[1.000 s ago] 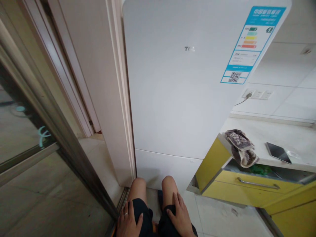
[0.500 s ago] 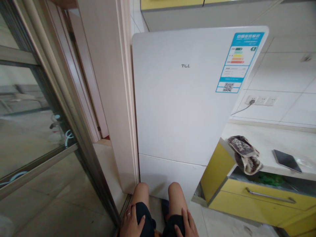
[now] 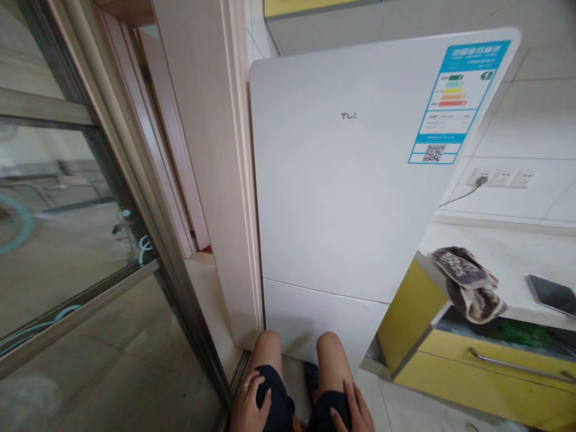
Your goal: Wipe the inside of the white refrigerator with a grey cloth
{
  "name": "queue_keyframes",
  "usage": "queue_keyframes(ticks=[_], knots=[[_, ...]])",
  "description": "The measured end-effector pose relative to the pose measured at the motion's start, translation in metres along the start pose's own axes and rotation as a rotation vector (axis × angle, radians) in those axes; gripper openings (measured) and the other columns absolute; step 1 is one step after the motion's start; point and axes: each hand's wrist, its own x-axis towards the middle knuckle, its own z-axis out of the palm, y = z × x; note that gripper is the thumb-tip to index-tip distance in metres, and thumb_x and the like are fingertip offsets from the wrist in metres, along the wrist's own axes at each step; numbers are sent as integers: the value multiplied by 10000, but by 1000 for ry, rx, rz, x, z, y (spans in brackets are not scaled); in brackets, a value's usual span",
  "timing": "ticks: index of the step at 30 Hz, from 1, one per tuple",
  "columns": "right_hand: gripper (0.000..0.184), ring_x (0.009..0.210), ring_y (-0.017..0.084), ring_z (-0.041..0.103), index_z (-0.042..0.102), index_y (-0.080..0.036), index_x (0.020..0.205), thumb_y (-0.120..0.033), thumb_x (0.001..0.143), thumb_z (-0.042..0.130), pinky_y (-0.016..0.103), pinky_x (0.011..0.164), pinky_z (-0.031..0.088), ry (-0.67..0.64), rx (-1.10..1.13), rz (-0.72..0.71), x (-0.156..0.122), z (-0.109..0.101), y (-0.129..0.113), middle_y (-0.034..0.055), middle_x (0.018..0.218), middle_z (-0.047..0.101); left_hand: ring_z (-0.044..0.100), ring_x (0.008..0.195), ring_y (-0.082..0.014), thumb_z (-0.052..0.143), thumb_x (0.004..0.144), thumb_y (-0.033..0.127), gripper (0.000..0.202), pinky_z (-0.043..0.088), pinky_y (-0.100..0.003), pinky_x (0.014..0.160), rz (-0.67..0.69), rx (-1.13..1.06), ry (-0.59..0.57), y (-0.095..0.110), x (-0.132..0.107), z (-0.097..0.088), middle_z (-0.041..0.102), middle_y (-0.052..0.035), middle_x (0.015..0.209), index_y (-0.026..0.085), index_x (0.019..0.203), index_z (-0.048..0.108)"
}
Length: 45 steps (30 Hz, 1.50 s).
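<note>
Glass fills the sliding door at nine o'clock, its dark metal frame running down toward my knees. Right of it, at eleven o'clock, stands a pale wooden door jamb. Straight ahead at twelve o'clock is the white fridge, both its doors closed, with a blue energy label at its upper right corner. I am low down in front of it, bare knees just short of its lower door.

At six o'clock my left hand lies flat and loose on my left thigh, fingers spread over the dark shorts, a ring on one finger, grasping nothing. Just beside it, my right hand rests the same way on my right thigh, relaxed and empty.

At three o'clock a plugged-in wall socket sits above the pale counter. A patterned cloth hangs over the counter's edge, a dark phone lies near it, and a yellow drawer stands slightly open below.
</note>
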Motion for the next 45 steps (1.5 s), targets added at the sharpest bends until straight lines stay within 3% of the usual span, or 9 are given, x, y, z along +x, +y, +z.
queue_keyframes(ticks=[2,4,10,14,23,35,40,45], knots=[[844,1470,354,451,507,-114,1508,-638,846,520,485,1223,396,-20,8,-7,1,2,8,207,1589,457,747,1063,-281,470,891,402,322,602,-425,987,52,-46,85,2,-2,-3,792,-122,1055,246,800,736],[862,1478,347,441,492,-96,1517,-651,859,507,477,1226,394,-21,13,-14,2,4,14,212,1596,444,759,941,-269,498,873,346,269,621,-414,898,66,-60,151,4,-2,-5,790,-89,910,266,698,687],[840,1475,348,447,522,-116,1498,-655,854,526,481,1223,401,-4,34,-21,1,6,17,199,1583,468,753,884,-263,531,838,274,201,618,-400,852,88,-85,185,5,-1,-7,788,-66,851,271,706,682],[825,1491,340,423,515,-126,1505,-652,869,499,487,1245,365,9,38,-22,-4,-1,8,191,1590,461,753,893,-263,537,820,261,190,621,-405,854,78,-86,178,8,-2,-11,787,-64,860,266,680,666],[800,1473,363,449,564,-159,1462,-646,828,537,523,1219,401,28,95,1,-7,-13,-8,179,1556,510,762,885,-251,548,830,275,184,623,-375,833,75,-98,200,8,-5,-10,790,-51,869,273,698,676],[837,1512,346,379,463,-110,1540,-647,900,506,498,1251,362,-14,64,0,-10,-14,-4,199,1623,407,781,938,-240,459,952,435,379,643,-347,851,121,-176,282,0,-5,-8,818,-92,1009,237,985,781],[831,1513,349,375,464,-82,1531,-640,916,502,506,1252,358,-10,63,-39,-7,-8,4,214,1619,406,739,715,-211,386,973,490,451,616,-333,670,147,-121,294,14,-6,-18,743,-47,728,256,707,664],[837,1513,350,375,468,-108,1535,-654,903,526,505,1249,367,1,69,-26,-9,-9,5,199,1618,416,762,732,-238,547,885,678,464,646,-366,670,104,-93,341,19,-8,-20,778,-42,778,245,875,714]])
